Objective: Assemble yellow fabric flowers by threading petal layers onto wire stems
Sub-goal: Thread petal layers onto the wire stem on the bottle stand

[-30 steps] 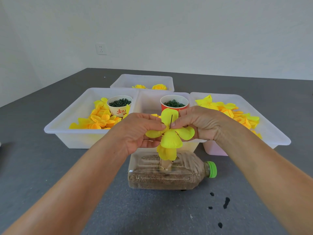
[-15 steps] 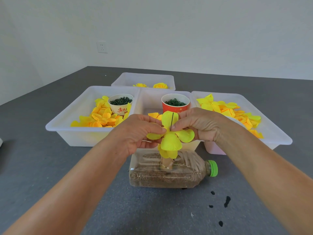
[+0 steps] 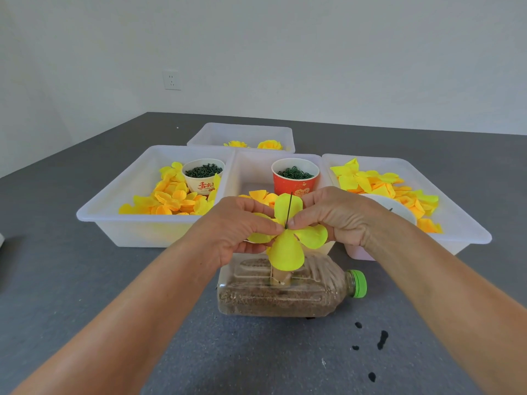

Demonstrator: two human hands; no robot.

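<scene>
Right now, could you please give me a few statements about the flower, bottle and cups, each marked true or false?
1. Both the left hand and right hand pinch the petal layer at the wire stem. True.
2. The bottle stands upright. False: it lies on its side, green cap to the right.
3. The red cup holds green pieces. True.
4. The far bin holds the cups. False: it holds yellow flowers.

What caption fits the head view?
Both hands, left and right, pinch a yellow petal layer on the wire stem.
</scene>
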